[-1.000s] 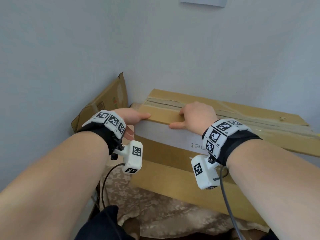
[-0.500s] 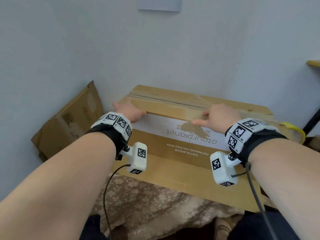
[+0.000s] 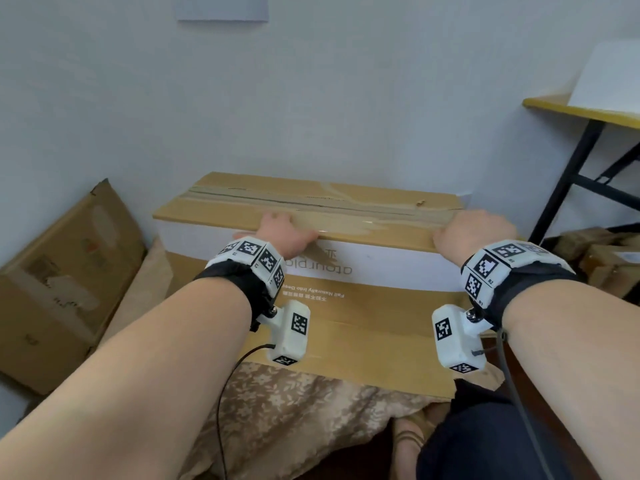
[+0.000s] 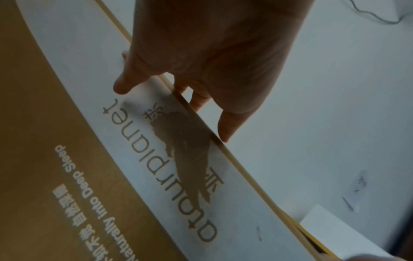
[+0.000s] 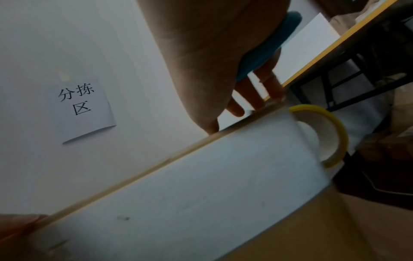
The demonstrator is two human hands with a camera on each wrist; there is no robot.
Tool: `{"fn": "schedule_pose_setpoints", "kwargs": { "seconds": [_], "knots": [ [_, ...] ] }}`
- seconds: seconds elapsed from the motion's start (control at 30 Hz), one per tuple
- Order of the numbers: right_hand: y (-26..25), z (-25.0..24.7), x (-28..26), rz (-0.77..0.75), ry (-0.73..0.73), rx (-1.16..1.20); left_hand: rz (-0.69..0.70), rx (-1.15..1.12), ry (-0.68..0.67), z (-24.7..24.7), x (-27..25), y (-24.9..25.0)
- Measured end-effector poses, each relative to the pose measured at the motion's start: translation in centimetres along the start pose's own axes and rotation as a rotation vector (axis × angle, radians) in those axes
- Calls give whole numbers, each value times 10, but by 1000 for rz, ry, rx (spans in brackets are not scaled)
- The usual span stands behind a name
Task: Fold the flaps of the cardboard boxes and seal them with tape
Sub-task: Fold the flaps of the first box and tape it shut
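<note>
**Both hands on the near edge of the long box**

My left hand (image 3: pixel 287 233) lies over the front top edge of the box (image 3: pixel 346 299), left of its middle. From the left wrist view the fingers (image 4: pixel 228 123) reach flat across the top flap while the thumb (image 4: pixel 125 84) drops onto the white front face beside the printed lettering, so the edge sits in the crook between them. The hand is spread rather than clenched. I judge this is to press the flap down and steady the box.

My right hand (image 3: pixel 474 235) does the same job near the right end of that edge, its fingers (image 5: pixel 257 98) stretched over the top. Something blue (image 5: pixel 268 47) lies along the palm; I cannot tell what it is, or how firmly it is held. With the hands well apart I control the full length, so the box should not pivot when pushed.

The box sits on a patterned cloth (image 3: pixel 294 410), its back close to the wall (image 3: pixel 311 98). Brown tape (image 3: pixel 311 202) already runs along the top seam, wrinkled toward the right; I judge this box close to sealed, with smoothing left to do.

A yellow roll of tape (image 5: pixel 333 134) shows just past the right end of the box. Another cardboard box (image 3: pixel 62 282) leans at the left. A worktop (image 3: pixel 581 112) with black legs stands to the right, and a paper note (image 5: pixel 80 107) hangs on the wall.
</note>
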State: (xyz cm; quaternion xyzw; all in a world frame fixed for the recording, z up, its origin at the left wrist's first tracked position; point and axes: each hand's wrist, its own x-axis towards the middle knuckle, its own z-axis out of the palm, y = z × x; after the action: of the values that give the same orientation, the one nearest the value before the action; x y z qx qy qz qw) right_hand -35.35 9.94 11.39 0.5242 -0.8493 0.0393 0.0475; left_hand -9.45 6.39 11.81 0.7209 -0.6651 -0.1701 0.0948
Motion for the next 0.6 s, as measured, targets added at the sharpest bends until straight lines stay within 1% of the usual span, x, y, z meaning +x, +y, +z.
{"fn": "schedule_pose_setpoints", "kwargs": {
  "seconds": [0.1,0.2,0.27,0.3,0.37,0.43,0.6],
  "knots": [
    [13,2,3,12,-32,59,27,-6,8,0,7,0],
    [16,4,3,-58,-36,123,51,1,37,-3,10,-7],
    [14,1,1,-117,-15,159,83,-49,43,-4,7,-8],
    [12,-2,-2,-160,-28,176,111,-85,38,-3,5,-8],
    [3,-7,-10,-277,-110,239,153,-133,8,0,1,-7],
    [-12,-12,-23,-383,-232,353,176,-135,-32,3,-2,-8],
    [-72,-19,-62,-659,-411,500,239,-110,-67,3,-15,-18]
  ]
}}
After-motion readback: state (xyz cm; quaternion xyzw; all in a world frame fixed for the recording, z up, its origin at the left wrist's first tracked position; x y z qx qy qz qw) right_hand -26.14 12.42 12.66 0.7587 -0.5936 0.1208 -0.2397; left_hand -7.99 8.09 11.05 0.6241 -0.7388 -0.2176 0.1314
